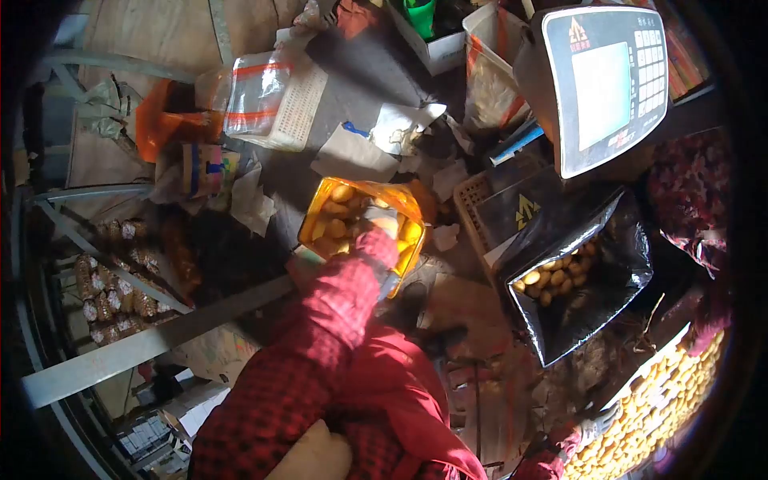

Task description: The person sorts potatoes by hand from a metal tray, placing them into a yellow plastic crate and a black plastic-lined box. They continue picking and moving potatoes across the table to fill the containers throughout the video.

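Observation:
In a red-and-black checked sleeve, my left arm stretches to a crate (306,226) lined with an orange plastic bag (400,198). My left hand (382,218), which looks gloved, is down inside the bag among yellow, rounded produce like small potatoes (330,230); its fingers are hidden. At the lower right my right hand (596,428), in a greyish glove and red sleeve, is at the near edge of a large sunlit heap of the same produce (652,408). Its fingers are too small and dim to tell whether they grip anything.
A scale display (608,88) juts in at upper right. Below it, an open black bag (592,308) holds more produce beside a brown crate (474,204). Another person's patterned clothing (692,188) shows at far right. A metal bar (160,340) crosses the left; a white basket (296,112) stands beyond.

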The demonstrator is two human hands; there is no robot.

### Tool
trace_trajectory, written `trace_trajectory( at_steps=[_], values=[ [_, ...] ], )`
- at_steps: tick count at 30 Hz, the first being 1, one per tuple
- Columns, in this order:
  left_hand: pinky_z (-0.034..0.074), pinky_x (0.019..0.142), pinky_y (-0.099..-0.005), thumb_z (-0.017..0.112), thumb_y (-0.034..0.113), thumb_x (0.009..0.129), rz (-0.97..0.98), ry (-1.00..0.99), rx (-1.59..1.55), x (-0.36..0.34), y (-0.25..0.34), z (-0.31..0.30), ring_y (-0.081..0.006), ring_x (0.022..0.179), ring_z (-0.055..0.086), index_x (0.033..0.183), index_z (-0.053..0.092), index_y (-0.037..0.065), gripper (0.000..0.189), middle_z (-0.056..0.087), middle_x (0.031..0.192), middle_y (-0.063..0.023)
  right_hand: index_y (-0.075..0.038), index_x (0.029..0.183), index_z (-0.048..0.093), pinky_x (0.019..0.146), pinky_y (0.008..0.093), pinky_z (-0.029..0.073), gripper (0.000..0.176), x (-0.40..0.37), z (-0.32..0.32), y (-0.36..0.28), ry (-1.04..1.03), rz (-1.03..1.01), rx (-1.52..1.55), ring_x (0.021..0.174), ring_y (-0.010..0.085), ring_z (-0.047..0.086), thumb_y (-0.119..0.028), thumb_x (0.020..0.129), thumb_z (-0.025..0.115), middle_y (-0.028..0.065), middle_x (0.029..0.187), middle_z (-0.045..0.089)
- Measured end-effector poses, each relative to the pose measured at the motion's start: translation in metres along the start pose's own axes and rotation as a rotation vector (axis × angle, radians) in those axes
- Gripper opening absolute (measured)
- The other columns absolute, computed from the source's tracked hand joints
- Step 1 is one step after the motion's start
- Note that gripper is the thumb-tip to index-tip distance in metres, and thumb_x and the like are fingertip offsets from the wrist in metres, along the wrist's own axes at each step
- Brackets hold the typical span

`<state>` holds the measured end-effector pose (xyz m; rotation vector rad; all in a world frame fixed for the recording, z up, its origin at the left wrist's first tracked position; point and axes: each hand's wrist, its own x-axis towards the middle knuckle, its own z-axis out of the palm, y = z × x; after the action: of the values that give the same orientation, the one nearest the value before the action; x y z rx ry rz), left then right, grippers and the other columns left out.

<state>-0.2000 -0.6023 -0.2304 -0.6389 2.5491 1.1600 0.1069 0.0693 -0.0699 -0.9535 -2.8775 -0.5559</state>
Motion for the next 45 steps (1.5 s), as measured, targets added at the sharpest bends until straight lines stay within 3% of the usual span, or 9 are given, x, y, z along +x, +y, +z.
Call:
trace_trajectory(
  at_steps=[8, 15, 18, 23, 29, 32, 36, 41, 45],
  values=[
    [0.055, 0.068, -0.0359, 0.063, 0.019, 0.092, -0.178, -0.222, 0.307, 0.001, 0.008, 0.051, -0.0201, 0.086, 0.068, 0.115, 0.065, 0.010, 0.025, 0.069, 0.105, -0.0087, -0.008, 0.146, 0.043, 0.107, 0.0455, 0.042, 0.076, 0.004, -0.011, -0.007, 0.034, -0.045, -0.016, 0.129, 0.0339, 0.051, -0.029, 0.081, 0.077, 0.0138, 0.144, 0.051],
    [0.056, 0.061, -0.0379, 0.059, 0.021, 0.096, -0.425, -0.410, -0.366, 0.025, -0.022, -0.022, -0.0218, 0.081, 0.068, 0.119, 0.065, 0.011, 0.026, 0.068, 0.102, -0.0090, -0.010, 0.148, 0.041, 0.108, 0.0453, 0.042, 0.078, 0.005, 0.004, 0.006, 0.034, -0.051, -0.013, 0.130, 0.0340, 0.051, -0.031, 0.082, 0.076, 0.0136, 0.145, 0.050],
    [0.049, 0.049, -0.0342, 0.055, 0.014, 0.100, -0.488, 0.148, -0.787, -0.011, 0.014, -0.093, -0.0164, 0.066, 0.057, 0.115, 0.066, 0.011, 0.019, 0.067, 0.099, -0.0046, -0.010, 0.148, 0.040, 0.108, 0.0453, 0.042, 0.079, 0.003, 0.001, 0.003, 0.029, -0.036, -0.023, 0.130, 0.0339, 0.051, -0.031, 0.082, 0.077, 0.0133, 0.145, 0.050],
    [0.051, 0.088, -0.0310, 0.070, 0.017, 0.089, -0.036, 0.068, -0.081, -0.011, -0.097, -0.068, -0.0199, 0.093, 0.066, 0.119, 0.066, 0.009, 0.031, 0.072, 0.105, -0.0089, -0.012, 0.148, 0.041, 0.107, 0.0453, 0.042, 0.078, 0.003, -0.011, -0.009, 0.014, -0.011, -0.008, 0.130, 0.0328, 0.050, -0.034, 0.082, 0.076, 0.0122, 0.147, 0.049],
    [0.054, 0.072, -0.0508, 0.066, 0.026, 0.087, 0.228, -0.018, 1.034, -0.001, -0.077, 0.029, -0.0229, 0.084, 0.070, 0.120, 0.060, 0.025, 0.034, 0.069, 0.090, -0.0072, -0.011, 0.148, 0.041, 0.108, 0.0458, 0.041, 0.076, 0.003, 0.003, 0.004, 0.032, -0.019, -0.002, 0.131, 0.0330, 0.049, -0.034, 0.083, 0.074, 0.0121, 0.147, 0.049],
    [0.053, 0.081, -0.0399, 0.069, 0.014, 0.085, -0.008, -0.385, 0.658, -0.001, -0.004, -0.025, -0.0286, 0.094, 0.068, 0.117, 0.063, 0.017, 0.032, 0.069, 0.103, -0.0153, -0.011, 0.149, 0.041, 0.108, 0.0465, 0.041, 0.076, 0.003, 0.007, 0.011, 0.033, -0.047, -0.019, 0.131, 0.0336, 0.049, -0.035, 0.084, 0.073, 0.0114, 0.148, 0.049],
    [0.052, 0.092, -0.0433, 0.079, 0.024, 0.075, -0.153, -0.183, 0.206, -0.008, -0.034, -0.064, -0.0350, 0.106, 0.066, 0.134, 0.058, 0.018, 0.063, 0.065, 0.124, -0.0195, -0.012, 0.149, 0.040, 0.107, 0.0462, 0.041, 0.077, 0.002, -0.006, -0.005, 0.037, -0.057, -0.037, 0.131, 0.0327, 0.050, -0.038, 0.084, 0.072, 0.0096, 0.149, 0.048],
    [0.042, 0.108, -0.0436, 0.061, 0.028, 0.082, 0.304, -0.147, 0.735, -0.031, -0.115, -0.034, -0.0351, 0.125, 0.054, 0.130, 0.060, 0.008, 0.052, 0.065, 0.122, -0.0219, -0.015, 0.151, 0.038, 0.111, 0.0441, 0.039, 0.085, 0.001, 0.004, 0.001, -0.063, 0.026, -0.108, 0.134, 0.0290, 0.046, -0.042, 0.079, 0.075, 0.0089, 0.151, 0.045],
    [0.052, 0.090, -0.0455, 0.064, 0.026, 0.087, 0.088, -0.193, 0.533, -0.035, -0.020, -0.052, -0.0388, 0.104, 0.065, 0.114, 0.065, 0.007, 0.033, 0.067, 0.113, -0.0198, -0.012, 0.145, 0.045, 0.106, 0.0432, 0.042, 0.080, -0.007, 0.007, -0.002, 0.023, 0.009, 0.097, 0.131, 0.0313, 0.049, -0.039, 0.076, 0.076, 0.0124, 0.144, 0.050]
  ],
)
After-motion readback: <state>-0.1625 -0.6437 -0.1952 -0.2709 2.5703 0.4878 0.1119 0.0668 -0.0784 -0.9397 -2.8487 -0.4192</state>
